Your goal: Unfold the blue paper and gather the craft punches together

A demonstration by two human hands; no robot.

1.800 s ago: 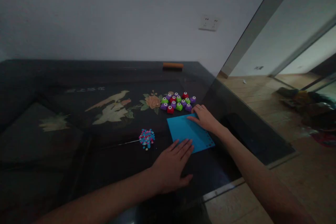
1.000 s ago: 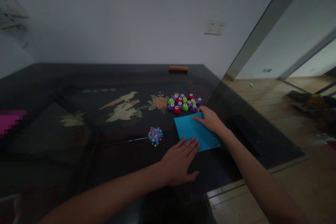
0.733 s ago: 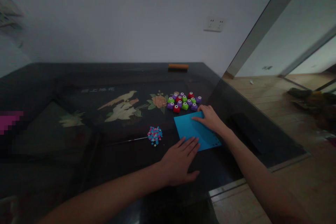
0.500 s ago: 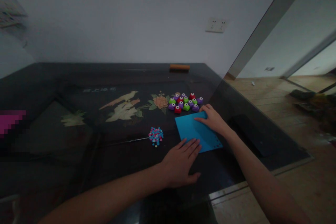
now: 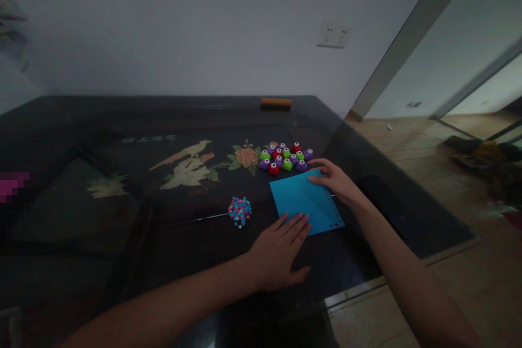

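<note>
A square sheet of blue paper lies flat on the dark table, with a row of small punched holes along its right edge. My left hand rests on the sheet's near left part, fingers stretched out and thumb spread towards me. At the far right corner is my right hand, its thumb over the paper and its index finger apart, reaching past the far edge. Just beyond that hand stand several small craft punches in red, green and purple. Left of the paper sits a pile of blue, pink and white confetti pieces.
The glossy dark table has a printed bird and flower pattern. An orange-brown stick-like object lies by the wall. A dark flat object is right of my right arm. A wall socket is above the table.
My right hand has shifted slightly at the paper's corner, its index finger now stretched left beyond the edge, and more holes show. My left hand stays flat. The view has moved a little.
</note>
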